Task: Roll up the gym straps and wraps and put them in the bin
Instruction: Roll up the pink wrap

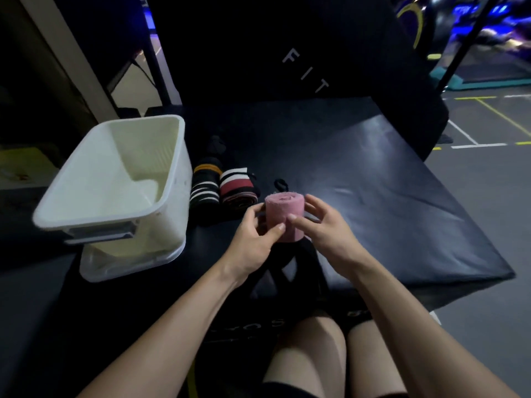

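Pink wrap (pixel 284 216), rolled, held upright above black mat (pixel 373 182); pinched between left hand (pixel 254 242) and right hand (pixel 324 228). White bin (pixel 172 179) at left, 2 striped rolls (pixel 222 188) beside it.

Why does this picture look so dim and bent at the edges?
Head view: the room is dim, with a pale sheen on the black mat; the wide lens curves the white bin and floor lines; the background is smeared; the pink roll between both hands stays fairly sharp.

left hand (pixel 253 239) grip curled, pinching | right hand (pixel 324 228) grip curled, pinching | forearms converge
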